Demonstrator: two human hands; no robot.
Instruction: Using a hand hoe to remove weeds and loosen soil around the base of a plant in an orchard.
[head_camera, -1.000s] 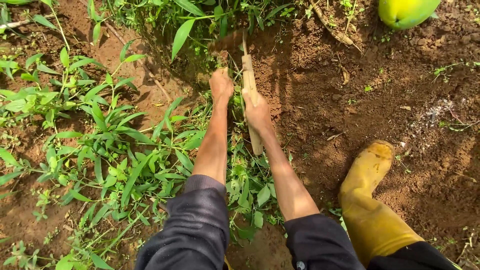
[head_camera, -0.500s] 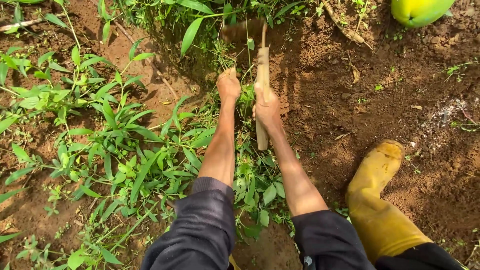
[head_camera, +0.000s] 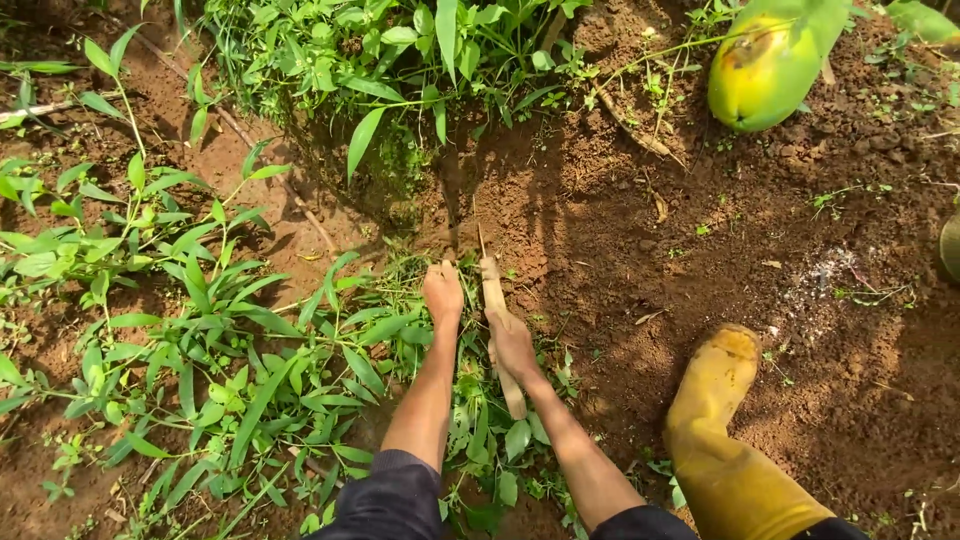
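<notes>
My right hand (head_camera: 513, 343) is closed around a short wooden tool handle (head_camera: 501, 332) that points away from me into the soil, its blade end hidden among the weeds. My left hand (head_camera: 443, 293) sits just left of it, fingers curled down into a clump of green weeds (head_camera: 395, 325) at the soil line. Both forearms reach forward from dark sleeves at the bottom of the view.
A yellow rubber boot (head_camera: 722, 420) stands on the bare brown soil (head_camera: 640, 230) to the right. A large yellow-green fruit (head_camera: 765, 70) hangs at the top right. Leafy weeds (head_camera: 180, 330) cover the left, and taller green plants (head_camera: 400, 50) grow ahead.
Both hands and the tool have moved back toward me and lower in view; the camera now shows more ground ahead and more of the fruit.
</notes>
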